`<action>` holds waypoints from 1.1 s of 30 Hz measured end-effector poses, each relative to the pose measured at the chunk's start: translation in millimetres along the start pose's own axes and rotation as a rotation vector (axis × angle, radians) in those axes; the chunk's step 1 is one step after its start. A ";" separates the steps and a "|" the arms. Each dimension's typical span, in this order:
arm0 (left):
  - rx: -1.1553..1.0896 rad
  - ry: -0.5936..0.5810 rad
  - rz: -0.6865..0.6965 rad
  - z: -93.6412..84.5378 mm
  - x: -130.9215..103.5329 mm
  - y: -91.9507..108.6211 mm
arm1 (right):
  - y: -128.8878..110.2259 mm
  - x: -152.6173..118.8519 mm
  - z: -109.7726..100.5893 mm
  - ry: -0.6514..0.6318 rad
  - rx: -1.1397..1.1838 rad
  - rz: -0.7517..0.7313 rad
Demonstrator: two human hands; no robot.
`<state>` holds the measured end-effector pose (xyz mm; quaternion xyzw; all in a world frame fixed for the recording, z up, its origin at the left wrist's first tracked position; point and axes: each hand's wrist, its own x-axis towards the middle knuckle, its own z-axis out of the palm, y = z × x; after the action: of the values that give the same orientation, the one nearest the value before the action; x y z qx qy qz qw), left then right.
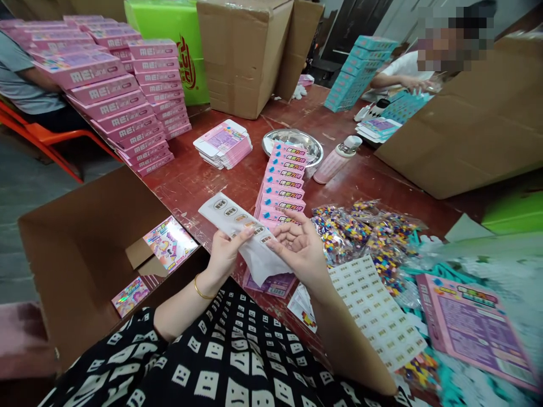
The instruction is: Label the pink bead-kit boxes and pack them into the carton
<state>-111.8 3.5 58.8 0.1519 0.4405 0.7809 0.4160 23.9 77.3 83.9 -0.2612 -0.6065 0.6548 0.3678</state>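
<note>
A white strip of oval stickers (231, 213) with dark printed lettering slants across the middle, its lower end curling down. My left hand (224, 254) pinches it between thumb and fingers. At the strip's right end my right hand (303, 249) has its thumb against the edge and its fingers curled; whether a sticker is between them is too small to tell. Just behind the strip runs an overlapping row of pink boxes (284, 181). Under my hands a purple-and-pink box (271, 282) is partly hidden. A larger sticker sheet (373, 311) lies beside my right forearm.
Bags of colourful beads (373, 232) lie right, near a pink box (479, 322). Behind stand a metal bowl (316, 148), a bottle (337, 161), flat cartons (224, 144) and pink box stacks (114, 107). An open carton (80, 243) is left. A co-worker's hands (418, 85) handle something far right.
</note>
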 end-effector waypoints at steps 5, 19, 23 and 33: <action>-0.029 -0.030 -0.014 -0.2 -0.7 0.4 | -0.7 3.2 0.3 -0.026 0.109 0.112; -0.081 0.071 -0.036 9.6 3.1 -2.7 | 16.6 -7.7 12.5 0.194 -0.399 -0.409; -0.133 0.099 -0.095 9.1 6.9 -0.1 | 14.1 -14.6 13.8 0.160 -0.453 -0.655; -0.127 0.162 -0.158 -17.9 14.4 21.8 | 32.3 83.0 -86.1 -0.091 -0.308 -0.135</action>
<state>-142.7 -1.0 64.6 0.0264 0.4332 0.7816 0.4481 37.2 195.6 49.6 -0.2433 -0.7319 0.5390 0.3385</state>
